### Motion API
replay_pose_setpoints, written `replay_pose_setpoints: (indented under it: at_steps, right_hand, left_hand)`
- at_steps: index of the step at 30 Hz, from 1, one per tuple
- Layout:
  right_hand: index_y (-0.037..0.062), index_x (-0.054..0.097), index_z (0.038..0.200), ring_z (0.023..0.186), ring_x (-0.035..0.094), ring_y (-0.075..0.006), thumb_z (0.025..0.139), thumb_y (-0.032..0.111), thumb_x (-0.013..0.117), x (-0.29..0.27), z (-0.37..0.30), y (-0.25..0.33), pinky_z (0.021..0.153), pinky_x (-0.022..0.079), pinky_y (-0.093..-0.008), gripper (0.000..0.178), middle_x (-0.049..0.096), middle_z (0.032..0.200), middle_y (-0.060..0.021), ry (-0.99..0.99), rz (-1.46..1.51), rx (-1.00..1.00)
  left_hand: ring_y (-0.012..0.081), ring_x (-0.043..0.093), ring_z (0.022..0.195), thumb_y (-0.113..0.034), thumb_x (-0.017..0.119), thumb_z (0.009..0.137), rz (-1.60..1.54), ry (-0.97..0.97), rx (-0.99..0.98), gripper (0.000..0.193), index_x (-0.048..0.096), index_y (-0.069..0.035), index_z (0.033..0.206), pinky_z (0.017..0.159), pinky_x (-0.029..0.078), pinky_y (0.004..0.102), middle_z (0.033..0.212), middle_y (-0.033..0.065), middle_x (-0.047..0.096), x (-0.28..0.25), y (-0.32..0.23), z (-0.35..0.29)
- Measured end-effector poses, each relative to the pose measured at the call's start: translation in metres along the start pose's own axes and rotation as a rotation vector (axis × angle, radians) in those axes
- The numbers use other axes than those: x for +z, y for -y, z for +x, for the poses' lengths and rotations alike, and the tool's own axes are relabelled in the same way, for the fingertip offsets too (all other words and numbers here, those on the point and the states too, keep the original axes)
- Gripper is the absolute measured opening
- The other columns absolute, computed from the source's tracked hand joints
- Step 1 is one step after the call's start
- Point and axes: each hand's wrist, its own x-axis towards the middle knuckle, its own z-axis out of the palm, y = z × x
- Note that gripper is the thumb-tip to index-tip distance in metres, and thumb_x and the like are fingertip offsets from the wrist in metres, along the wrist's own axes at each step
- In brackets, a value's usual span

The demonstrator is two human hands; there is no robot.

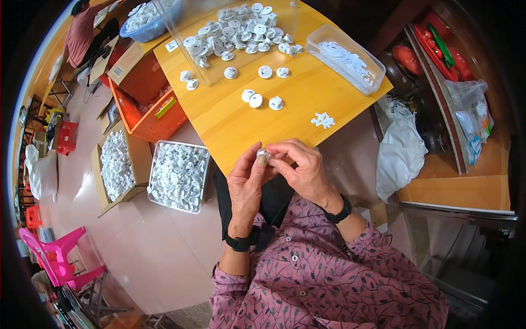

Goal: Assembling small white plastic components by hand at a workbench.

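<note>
A white part (pixel 264 152) seems pinched between both hands (pixel 246 180) (pixel 300 164).

No writing is legible; a white label (pixel 171 45) at the far left of the table (pixel 216 123) bears marks too small to read.

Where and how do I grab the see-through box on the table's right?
I'd come from above and hold the clear box by its two long walls: it's open-topped and longer than wide, which should keep its white pieces in.
</note>
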Motion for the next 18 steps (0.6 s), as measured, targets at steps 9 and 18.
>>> replay_pose_setpoints:
  at_steps: [9,18]
  right_hand:
    - [0.0014,0.063,0.105,0.097,0.058,-0.0329,0.084,0.006,0.064,-0.032,-0.004,-0.026,0.084,0.046,-0.0444,0.021,0.062,0.103,-0.0127,-0.241,-0.53,-0.093]
    - [0.0054,0.066,0.103,0.105,0.055,-0.0293,0.085,0.007,0.063,-0.05,0.0,-0.048,0.089,0.041,-0.0424,0.018,0.061,0.109,-0.0064,-0.216,-0.742,-0.088]
  left_hand:
    - [0.0179,0.067,0.09,-0.011,0.061,0.096,-0.115,0.068,-0.021,0.032,0.057,0.002,0.125,0.077,0.057,0.0282,0.111,0.0111,0.065,-0.001,0.005,0.001]
    - [0.0188,0.067,0.088,-0.011,0.061,0.096,-0.149,0.056,-0.01,0.031,0.057,0.002,0.124,0.074,0.056,0.0276,0.108,0.0103,0.065,-0.002,0.006,-0.002]
